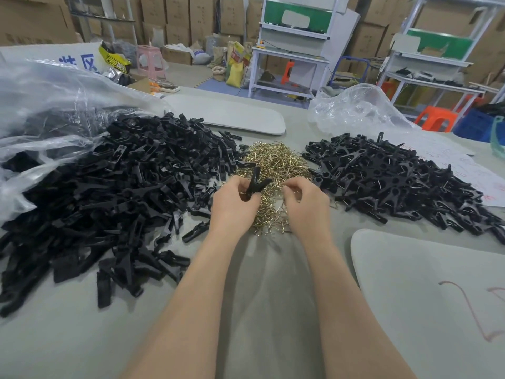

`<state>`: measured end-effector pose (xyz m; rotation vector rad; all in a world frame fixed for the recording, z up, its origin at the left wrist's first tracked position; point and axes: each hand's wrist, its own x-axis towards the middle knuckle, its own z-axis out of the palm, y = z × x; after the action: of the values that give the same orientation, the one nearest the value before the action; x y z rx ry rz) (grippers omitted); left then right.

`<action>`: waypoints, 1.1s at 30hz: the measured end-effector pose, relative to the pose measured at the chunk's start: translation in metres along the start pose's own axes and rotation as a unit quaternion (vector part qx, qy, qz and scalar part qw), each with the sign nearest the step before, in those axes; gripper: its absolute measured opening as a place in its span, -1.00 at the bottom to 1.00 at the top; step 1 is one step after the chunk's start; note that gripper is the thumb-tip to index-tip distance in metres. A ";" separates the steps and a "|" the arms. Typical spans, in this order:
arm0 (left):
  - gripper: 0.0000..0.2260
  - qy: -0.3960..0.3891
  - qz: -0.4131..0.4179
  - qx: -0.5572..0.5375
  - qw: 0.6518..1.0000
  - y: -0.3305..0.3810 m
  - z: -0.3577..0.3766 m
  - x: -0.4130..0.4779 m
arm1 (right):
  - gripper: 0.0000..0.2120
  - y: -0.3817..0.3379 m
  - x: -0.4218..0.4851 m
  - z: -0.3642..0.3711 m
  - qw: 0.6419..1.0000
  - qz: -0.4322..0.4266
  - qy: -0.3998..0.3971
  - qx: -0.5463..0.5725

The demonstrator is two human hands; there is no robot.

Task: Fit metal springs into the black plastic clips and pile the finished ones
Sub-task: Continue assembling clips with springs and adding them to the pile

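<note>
My left hand (233, 202) grips a black plastic clip (255, 181) whose two arms point up and away in a V. Beside it, my right hand (306, 199) has its fingers curled over the heap of brass-coloured metal springs (276, 165); they seem to pinch one spring, though it is too small to make out. A large pile of loose black clip halves (114, 198) lies to the left. To the right lies a pile of assembled clips (399, 181) with springs showing.
A clear plastic bag (46, 113) holding more black parts lies at the far left, and a crumpled empty bag (355, 108) at the back right. Pale boards lie at the back centre (232, 113) and the near right (426, 291). Workbenches and cartons stand beyond the table.
</note>
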<state>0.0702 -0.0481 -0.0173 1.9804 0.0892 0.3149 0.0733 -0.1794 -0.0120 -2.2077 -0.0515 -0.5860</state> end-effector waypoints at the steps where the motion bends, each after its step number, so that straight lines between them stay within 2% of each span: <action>1: -0.91 0.000 0.001 -0.003 1.000 0.000 0.000 0.000 | -0.88 -0.001 -0.001 0.001 1.000 -0.005 -0.006 0.003; 9: -0.88 0.009 0.014 -0.040 0.999 0.003 -0.002 -0.002 | -0.87 -0.001 -0.001 0.001 1.000 -0.017 0.006 0.005; 13: -0.89 -0.042 0.027 -0.086 0.995 0.008 -0.002 -0.003 | -0.86 -0.005 -0.002 0.000 1.000 -0.019 -0.006 0.014; 17: -0.90 -0.084 0.047 -0.084 0.992 0.010 0.001 -0.006 | -0.86 -0.006 -0.001 -0.002 1.000 -0.015 -0.020 0.014; 23: -0.87 -0.050 0.057 -0.062 0.995 0.007 0.004 -0.004 | -0.90 -0.003 0.000 0.002 0.999 0.016 -0.032 0.022; 30: -0.84 -0.044 0.085 -0.096 0.991 0.008 0.006 -0.006 | -0.88 -0.004 0.004 0.004 0.991 0.104 -0.051 0.073; 33: -0.84 -0.050 0.092 -0.111 0.988 0.010 0.007 -0.006 | -0.89 -0.006 0.004 0.002 0.991 0.095 -0.057 0.070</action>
<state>0.0654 -0.0592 -0.0122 1.7829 -0.1868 0.3305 0.0762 -0.1746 -0.0072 -2.0794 0.0575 -0.3406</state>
